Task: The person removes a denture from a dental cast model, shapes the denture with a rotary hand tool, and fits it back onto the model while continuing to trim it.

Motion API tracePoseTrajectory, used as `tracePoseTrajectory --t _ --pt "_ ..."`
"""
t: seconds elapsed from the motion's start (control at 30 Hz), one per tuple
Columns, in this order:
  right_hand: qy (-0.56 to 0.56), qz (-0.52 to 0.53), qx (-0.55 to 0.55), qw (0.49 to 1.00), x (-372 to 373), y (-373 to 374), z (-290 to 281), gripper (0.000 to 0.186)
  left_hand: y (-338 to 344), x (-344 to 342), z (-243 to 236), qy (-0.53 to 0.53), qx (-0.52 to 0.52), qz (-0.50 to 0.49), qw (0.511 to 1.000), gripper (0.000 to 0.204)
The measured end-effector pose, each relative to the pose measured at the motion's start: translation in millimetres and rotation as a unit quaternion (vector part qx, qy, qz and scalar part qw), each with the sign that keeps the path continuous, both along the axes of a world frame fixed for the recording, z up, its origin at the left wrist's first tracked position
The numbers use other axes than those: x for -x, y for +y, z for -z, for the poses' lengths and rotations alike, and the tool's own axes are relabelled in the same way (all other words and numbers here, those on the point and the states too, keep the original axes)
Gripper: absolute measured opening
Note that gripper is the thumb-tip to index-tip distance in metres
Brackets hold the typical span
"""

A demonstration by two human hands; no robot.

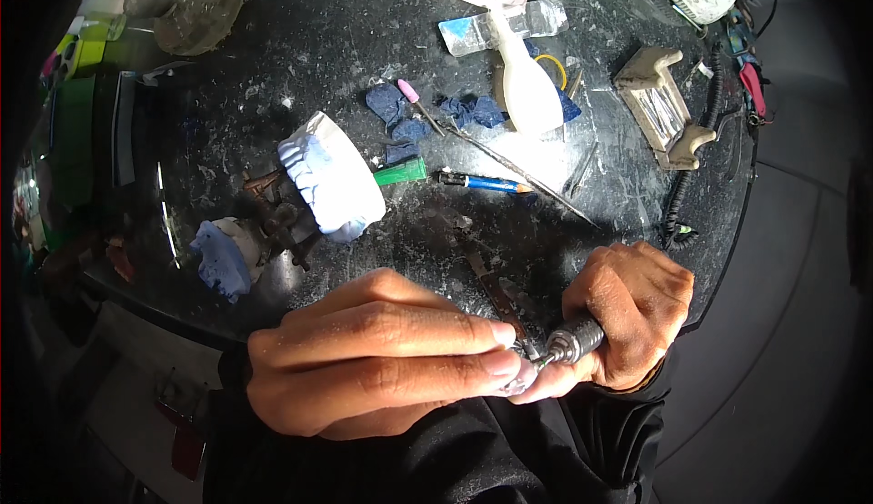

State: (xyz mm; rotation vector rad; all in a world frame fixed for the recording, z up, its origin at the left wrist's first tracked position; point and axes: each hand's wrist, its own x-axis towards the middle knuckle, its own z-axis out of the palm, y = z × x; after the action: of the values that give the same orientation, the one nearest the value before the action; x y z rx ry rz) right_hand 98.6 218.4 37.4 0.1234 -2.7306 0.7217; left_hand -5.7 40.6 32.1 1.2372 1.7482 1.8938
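My left hand (377, 359) pinches a small shiny metal piece (520, 379) between its fingertips near the front edge of the bench. Most of that piece is hidden by the fingers. Wrapped in my right hand (632, 309) is a rotary handpiece (575, 340) with a dark ribbed nose. Its thin tip points left and meets the metal piece, or comes very close to it. The right fingertips lie just under the metal piece, so both hands come together there. Beyond my left hand, a blue and white dental plaster cast (338, 177) sits on a dark metal articulator (282, 222).
A lump of blue plaster (221, 263) lies at the left. Further back are a blue pen-like tool (486, 183), a pink-tipped rod (409, 92), dark blue scraps (473, 110), a white bulb-shaped piece (532, 95) and a beige stand (664, 109). A coiled cable (698, 154) runs along the right edge.
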Motion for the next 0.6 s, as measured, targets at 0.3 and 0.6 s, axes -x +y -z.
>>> tracePoseTrajectory --t 0.3,0.6 --pt "0.007 0.019 -0.071 0.997 -4 9 -16 0.069 6 6 1 0.012 -0.028 0.058 0.998 0.024" --pt "0.028 -0.005 -0.053 0.998 2 4 1 0.068 -1 3 3 0.026 -0.004 0.052 0.998 0.025"
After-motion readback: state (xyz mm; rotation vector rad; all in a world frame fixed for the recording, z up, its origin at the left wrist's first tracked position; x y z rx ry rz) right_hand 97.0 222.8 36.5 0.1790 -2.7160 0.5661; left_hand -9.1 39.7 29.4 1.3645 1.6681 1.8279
